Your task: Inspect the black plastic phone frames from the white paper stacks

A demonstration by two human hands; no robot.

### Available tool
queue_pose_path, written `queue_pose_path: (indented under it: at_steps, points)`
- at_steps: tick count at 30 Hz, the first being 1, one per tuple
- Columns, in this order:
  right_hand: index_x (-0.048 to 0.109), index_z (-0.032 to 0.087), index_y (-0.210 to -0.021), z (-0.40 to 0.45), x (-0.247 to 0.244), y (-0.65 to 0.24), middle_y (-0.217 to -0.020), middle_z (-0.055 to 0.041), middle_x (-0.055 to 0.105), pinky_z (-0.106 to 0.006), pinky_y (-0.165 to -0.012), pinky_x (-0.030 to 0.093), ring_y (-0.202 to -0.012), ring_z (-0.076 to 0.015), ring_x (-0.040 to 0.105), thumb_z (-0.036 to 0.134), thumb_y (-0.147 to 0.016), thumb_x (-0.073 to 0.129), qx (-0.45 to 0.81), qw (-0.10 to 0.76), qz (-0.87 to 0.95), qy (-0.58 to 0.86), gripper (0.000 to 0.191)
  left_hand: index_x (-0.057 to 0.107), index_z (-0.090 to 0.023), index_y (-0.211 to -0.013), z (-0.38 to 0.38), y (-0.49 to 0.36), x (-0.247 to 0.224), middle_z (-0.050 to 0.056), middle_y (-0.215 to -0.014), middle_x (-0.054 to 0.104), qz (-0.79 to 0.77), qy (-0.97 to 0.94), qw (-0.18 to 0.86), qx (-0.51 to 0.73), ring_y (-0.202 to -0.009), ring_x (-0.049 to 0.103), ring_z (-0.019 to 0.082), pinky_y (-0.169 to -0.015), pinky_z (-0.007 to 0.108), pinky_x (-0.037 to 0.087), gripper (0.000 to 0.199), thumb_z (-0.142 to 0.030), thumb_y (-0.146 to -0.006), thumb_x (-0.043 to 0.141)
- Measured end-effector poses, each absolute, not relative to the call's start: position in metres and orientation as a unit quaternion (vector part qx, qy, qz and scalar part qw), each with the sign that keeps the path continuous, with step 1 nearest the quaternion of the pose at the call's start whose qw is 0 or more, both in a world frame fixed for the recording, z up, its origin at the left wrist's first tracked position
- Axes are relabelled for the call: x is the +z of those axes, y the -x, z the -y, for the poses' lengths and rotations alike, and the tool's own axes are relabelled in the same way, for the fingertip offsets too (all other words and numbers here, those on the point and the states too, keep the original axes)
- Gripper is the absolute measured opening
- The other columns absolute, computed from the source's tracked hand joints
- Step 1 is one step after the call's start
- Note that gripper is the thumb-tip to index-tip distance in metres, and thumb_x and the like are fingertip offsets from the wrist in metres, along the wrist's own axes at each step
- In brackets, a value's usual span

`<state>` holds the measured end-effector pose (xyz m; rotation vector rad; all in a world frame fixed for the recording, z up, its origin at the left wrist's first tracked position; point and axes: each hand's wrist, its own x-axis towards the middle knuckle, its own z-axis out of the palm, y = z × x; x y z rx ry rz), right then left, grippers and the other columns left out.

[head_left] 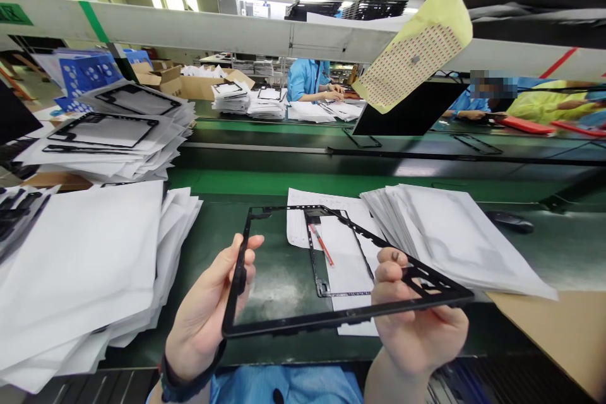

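Note:
Between my two hands a thin black rectangular frame (303,322) is held up, tilted, above the green table. My left hand (203,303) grips its left side, thumb and fingers closed round the edge. Closed on its right end, near the triangular cut-outs, is my right hand (411,322). Through the opening I see a second black frame (313,262) lying on the table. White paper (348,265) lies partly under that one, and a red pen (322,246) rests beside its left bar.
White sheets are stacked at left (85,265) and at right (454,233). Frames lie on another pile (108,132) at the back left. A black mouse (510,221) sits far right; cardboard (558,334) lies at front right. A yellow sticker sheet (416,50) hangs overhead. Co-workers sit beyond.

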<state>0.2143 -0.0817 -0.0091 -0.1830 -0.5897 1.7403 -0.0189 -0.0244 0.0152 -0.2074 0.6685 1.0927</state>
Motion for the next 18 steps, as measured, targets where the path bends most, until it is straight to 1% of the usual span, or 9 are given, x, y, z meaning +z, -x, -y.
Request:
queue_pose_path:
  at_steps: [3,6,12,15,18]
  points:
    - [0.064,0.02,-0.112,0.077,-0.008,-0.209,-0.113,-0.0023,0.073,0.002,-0.074,0.051,-0.1,-0.0061,0.07,0.018,-0.084,0.066,0.75,0.598,0.281,0.017,0.028,0.061,-0.003,-0.088,0.026,0.018,0.019,0.005,-0.052,0.059,-0.325,0.106,0.789,0.511,-0.039,0.059,0.008,-0.038,0.009,0.047,0.044,-0.026,-0.1,0.025]
    - [0.063,0.017,-0.117,0.074,-0.008,-0.208,-0.119,-0.0033,0.071,0.004,-0.077,0.049,-0.103,-0.005,0.068,0.018,-0.087,0.061,0.743,0.599,0.299,-0.01,0.03,0.06,-0.004,-0.088,0.027,0.015,0.025,0.004,-0.051,0.058,-0.336,0.122,0.782,0.51,-0.038,0.059,0.008,-0.036,0.008,0.046,0.047,-0.029,-0.1,0.023]
    - [0.062,0.016,-0.122,0.073,-0.009,-0.208,-0.123,-0.0023,0.068,0.007,-0.076,0.046,-0.108,-0.0035,0.066,0.018,-0.088,0.058,0.728,0.614,0.306,-0.017,0.034,0.058,-0.006,-0.086,0.029,0.011,0.03,0.003,-0.051,0.058,-0.342,0.159,0.773,0.51,-0.037,0.059,0.008,-0.037,0.009,0.047,0.052,-0.028,-0.1,0.013]
    - [0.063,0.015,-0.122,0.073,-0.008,-0.205,-0.123,-0.0032,0.068,0.007,-0.073,0.046,-0.105,-0.0045,0.067,0.018,-0.087,0.059,0.715,0.625,0.314,-0.008,0.035,0.057,-0.006,-0.087,0.03,0.011,0.028,0.003,-0.051,0.058,-0.33,0.163,0.778,0.509,-0.036,0.058,0.007,-0.038,0.009,0.047,0.053,-0.026,-0.1,0.01]
    - [0.065,0.018,-0.12,0.074,-0.009,-0.203,-0.119,-0.0037,0.069,0.005,-0.071,0.047,-0.1,-0.0064,0.07,0.019,-0.085,0.062,0.706,0.639,0.304,0.017,0.036,0.058,-0.005,-0.087,0.03,0.013,0.027,0.005,-0.051,0.06,-0.319,0.168,0.783,0.507,-0.036,0.058,0.008,-0.038,0.009,0.047,0.054,-0.026,-0.1,0.01]
